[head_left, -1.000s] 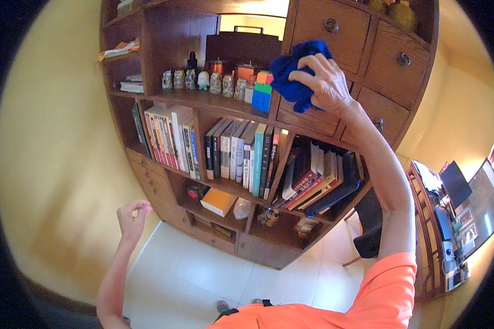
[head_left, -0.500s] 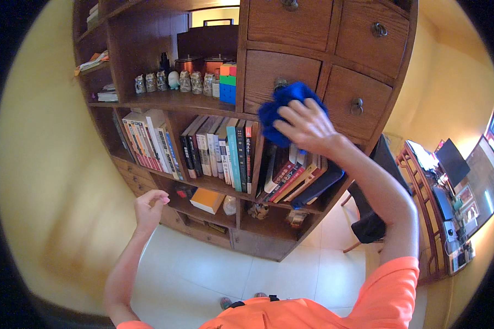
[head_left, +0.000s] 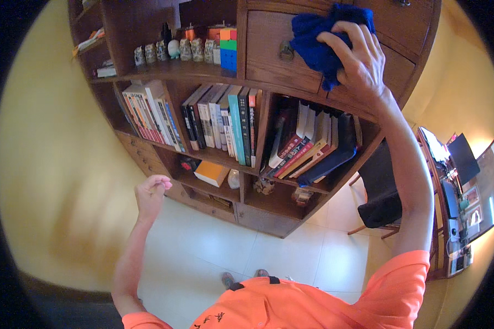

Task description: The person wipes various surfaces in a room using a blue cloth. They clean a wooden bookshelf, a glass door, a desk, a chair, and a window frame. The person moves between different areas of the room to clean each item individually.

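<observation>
Under my right hand [head_left: 362, 60] a blue cloth [head_left: 326, 41] is pressed against the wooden drawer fronts, its folds gripped by my fingers. The cloth covers the divider between two drawers. Just left of it, a metal ring pull [head_left: 286, 50] hangs on one drawer front [head_left: 266, 46]. My left hand [head_left: 151, 194] is raised at the lower left with its fingers curled together, apart from the bookcase. Nothing shows in it.
The bookcase holds upright books [head_left: 219, 123], leaning books [head_left: 307, 145], small figurines [head_left: 186, 50] and a colourful puzzle cube [head_left: 228, 49]. An orange-topped box [head_left: 212, 172] lies lower down. At right stand a dark-draped chair [head_left: 380, 192] and a desk with screens [head_left: 462, 156].
My right hand and the blue cloth have moved right and up across the drawer fronts. The view has tilted down, and my left hand's fingers have drawn closer together.
</observation>
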`<action>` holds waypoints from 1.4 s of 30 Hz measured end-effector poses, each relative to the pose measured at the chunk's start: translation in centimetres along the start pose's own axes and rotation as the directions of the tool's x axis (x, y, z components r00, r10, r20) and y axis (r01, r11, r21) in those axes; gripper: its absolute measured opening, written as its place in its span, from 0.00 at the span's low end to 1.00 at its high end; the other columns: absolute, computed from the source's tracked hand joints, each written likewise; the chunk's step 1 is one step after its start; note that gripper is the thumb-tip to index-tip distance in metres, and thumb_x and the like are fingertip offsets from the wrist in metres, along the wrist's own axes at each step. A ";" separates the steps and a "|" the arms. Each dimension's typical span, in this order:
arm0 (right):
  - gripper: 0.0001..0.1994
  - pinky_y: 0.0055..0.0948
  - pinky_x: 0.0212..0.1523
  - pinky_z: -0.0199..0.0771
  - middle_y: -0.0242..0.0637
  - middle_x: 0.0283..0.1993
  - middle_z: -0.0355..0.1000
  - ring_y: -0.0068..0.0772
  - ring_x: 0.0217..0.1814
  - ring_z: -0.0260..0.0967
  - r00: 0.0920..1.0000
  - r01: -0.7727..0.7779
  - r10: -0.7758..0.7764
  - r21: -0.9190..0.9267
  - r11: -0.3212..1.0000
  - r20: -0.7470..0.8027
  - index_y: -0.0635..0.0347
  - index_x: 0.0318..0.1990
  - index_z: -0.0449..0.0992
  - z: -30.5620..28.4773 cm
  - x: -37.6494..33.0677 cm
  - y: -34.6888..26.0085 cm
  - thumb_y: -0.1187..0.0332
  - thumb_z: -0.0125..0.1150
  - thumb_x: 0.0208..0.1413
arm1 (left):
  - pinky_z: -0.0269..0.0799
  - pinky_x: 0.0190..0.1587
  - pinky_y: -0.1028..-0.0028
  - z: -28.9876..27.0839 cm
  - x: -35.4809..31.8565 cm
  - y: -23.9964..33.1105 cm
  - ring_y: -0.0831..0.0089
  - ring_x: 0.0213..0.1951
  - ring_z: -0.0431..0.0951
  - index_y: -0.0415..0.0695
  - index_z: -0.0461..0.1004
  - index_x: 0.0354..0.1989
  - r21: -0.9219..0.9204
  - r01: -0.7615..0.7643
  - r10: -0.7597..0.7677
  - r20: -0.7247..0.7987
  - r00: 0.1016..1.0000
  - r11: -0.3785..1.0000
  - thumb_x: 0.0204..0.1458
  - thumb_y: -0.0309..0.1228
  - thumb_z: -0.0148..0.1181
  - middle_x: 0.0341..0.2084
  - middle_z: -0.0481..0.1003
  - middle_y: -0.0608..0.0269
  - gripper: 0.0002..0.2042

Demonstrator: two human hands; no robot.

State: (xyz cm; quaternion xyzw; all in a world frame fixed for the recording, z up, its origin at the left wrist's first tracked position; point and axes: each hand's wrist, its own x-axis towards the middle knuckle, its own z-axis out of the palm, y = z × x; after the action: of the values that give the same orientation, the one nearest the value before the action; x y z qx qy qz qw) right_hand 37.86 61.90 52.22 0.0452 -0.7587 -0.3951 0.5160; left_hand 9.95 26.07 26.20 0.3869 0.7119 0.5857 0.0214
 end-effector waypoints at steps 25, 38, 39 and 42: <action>0.21 0.41 0.51 0.63 0.49 0.44 0.63 0.50 0.48 0.63 0.753 -0.637 0.657 0.221 0.738 -0.022 0.62 0.44 0.70 -4.6 -27.5 -8.4 0.81 0.55 0.36 | 0.72 0.38 0.79 11.0 -0.4 2.2 0.77 0.31 0.77 0.34 0.76 0.33 -0.111 0.101 -0.077 0.198 0.977 0.989 0.51 0.18 0.49 0.27 0.78 0.60 0.08; 0.21 0.34 0.53 0.62 0.38 0.45 0.65 0.36 0.48 0.62 -0.294 -0.858 0.823 0.245 -0.451 0.487 0.59 0.48 0.64 -2.5 -45.1 -30.2 0.81 0.58 0.44 | 0.74 0.35 0.78 7.8 -9.5 -2.3 0.75 0.29 0.78 0.34 0.77 0.33 -0.082 0.359 -0.351 0.103 0.931 0.930 0.49 0.15 0.48 0.25 0.78 0.57 0.09; 0.23 0.35 0.54 0.62 0.37 0.47 0.65 0.35 0.49 0.63 -0.386 -0.787 0.772 0.257 -0.561 0.504 0.59 0.50 0.63 -2.6 -46.0 -31.5 0.81 0.58 0.44 | 0.74 0.35 0.78 7.6 -9.8 -2.6 0.75 0.29 0.78 0.34 0.77 0.33 -0.090 0.377 -0.367 0.110 0.924 0.922 0.49 0.15 0.48 0.26 0.78 0.57 0.09; 0.26 0.35 0.54 0.64 0.37 0.48 0.67 0.35 0.50 0.64 -0.577 -0.601 0.591 0.197 -0.775 0.564 0.58 0.53 0.64 -1.7 -46.1 -33.9 0.82 0.59 0.44 | 0.74 0.36 0.78 6.6 -11.0 -3.4 0.75 0.29 0.78 0.34 0.77 0.32 -0.087 0.436 -0.431 0.071 0.899 0.896 0.50 0.15 0.48 0.26 0.78 0.57 0.09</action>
State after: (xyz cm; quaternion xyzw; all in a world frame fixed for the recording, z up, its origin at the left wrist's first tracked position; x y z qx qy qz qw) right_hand 49.15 59.72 -3.81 -0.4991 -0.4230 0.5639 0.5039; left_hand 19.04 25.06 16.54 0.2313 0.7490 0.5916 0.1886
